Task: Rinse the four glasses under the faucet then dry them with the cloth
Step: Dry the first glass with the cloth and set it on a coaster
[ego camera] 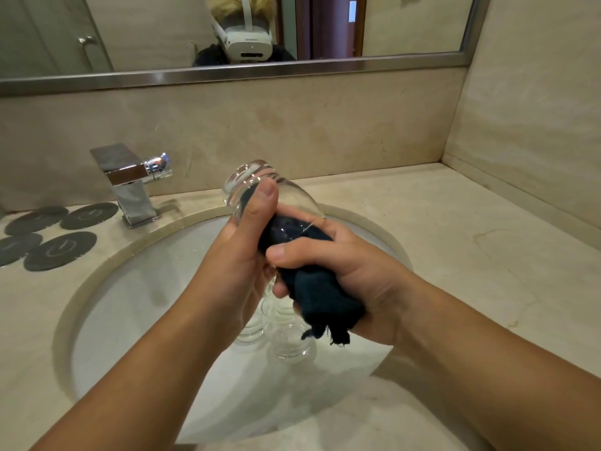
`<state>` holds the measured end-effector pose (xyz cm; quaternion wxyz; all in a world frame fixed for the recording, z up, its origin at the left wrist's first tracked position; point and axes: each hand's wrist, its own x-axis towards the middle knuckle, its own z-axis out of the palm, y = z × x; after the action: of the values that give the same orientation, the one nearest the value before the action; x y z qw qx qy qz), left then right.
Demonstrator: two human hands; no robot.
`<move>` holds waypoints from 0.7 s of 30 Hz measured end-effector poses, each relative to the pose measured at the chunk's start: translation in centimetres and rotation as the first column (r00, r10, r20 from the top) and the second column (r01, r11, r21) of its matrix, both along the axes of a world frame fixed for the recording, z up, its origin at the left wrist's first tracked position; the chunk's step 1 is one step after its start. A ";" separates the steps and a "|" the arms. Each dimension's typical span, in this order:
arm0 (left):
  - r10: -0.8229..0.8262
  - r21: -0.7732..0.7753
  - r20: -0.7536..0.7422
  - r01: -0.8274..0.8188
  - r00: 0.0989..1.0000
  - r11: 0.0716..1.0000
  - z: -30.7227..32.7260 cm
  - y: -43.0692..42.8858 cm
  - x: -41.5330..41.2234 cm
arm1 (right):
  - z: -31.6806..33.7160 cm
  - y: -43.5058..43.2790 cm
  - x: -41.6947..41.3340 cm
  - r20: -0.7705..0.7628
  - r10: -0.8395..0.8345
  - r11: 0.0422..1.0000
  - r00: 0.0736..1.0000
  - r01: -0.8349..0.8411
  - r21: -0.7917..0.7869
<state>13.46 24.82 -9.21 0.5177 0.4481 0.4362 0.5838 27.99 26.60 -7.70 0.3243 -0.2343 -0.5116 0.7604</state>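
Above the middle of the sink, near the centre of the view, the left hand is gripping a clear glass. Its fingers are curling around the body and the thumb is lying along the side. The glass is tilting, with its thick base pointing toward 11 o'clock and its mouth opening toward 5 o'clock.

A dark cloth is filling the mouth and reaching well inside the glass, and its loose end is hanging out at 5 o'clock. The right hand is clutching that bunched cloth just outside the rim, with the fingers closing tightly around it and the thumb pressing across the top.

Directly below the hands, at 6 o'clock from the held glass, further glasses are standing close together in the wet basin. The hands are partly hiding them, so I cannot tell their number.

At 10 o'clock from the hands, a chrome faucet is standing on the pale stone counter. Four dark round coasters are lying in a cluster at 9 o'clock, on the counter beside the faucet.

At 12 o'clock, a mirror is reflecting a white headset.
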 end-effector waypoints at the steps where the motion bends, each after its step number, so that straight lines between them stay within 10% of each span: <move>1: -0.007 0.018 -0.017 0.008 1.000 1.000 0.0 0.0 -0.2 | 0.0 0.0 0.0 -0.027 0.029 0.999 0.999 -0.030 -0.036; 10: 0.083 0.044 -0.187 -0.076 0.979 0.996 -0.3 1.0 -1.1 | -0.7 0.4 -0.4 -0.037 -0.110 0.993 0.993 0.111 0.032; 17: 0.164 0.069 -0.143 -0.155 0.976 0.985 -0.2 0.6 -0.2 | -1.1 0.7 -0.3 0.194 -0.367 0.775 0.910 0.184 0.605; 21: 0.180 0.084 -0.114 -0.172 0.977 0.982 -0.3 0.4 -0.1 | -0.6 0.9 0.2 0.195 -0.239 0.878 0.951 0.126 0.462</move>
<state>13.31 25.23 -9.50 0.4198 0.4609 0.4831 0.6147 28.14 27.47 -8.32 0.3738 -0.2942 -0.6832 0.5540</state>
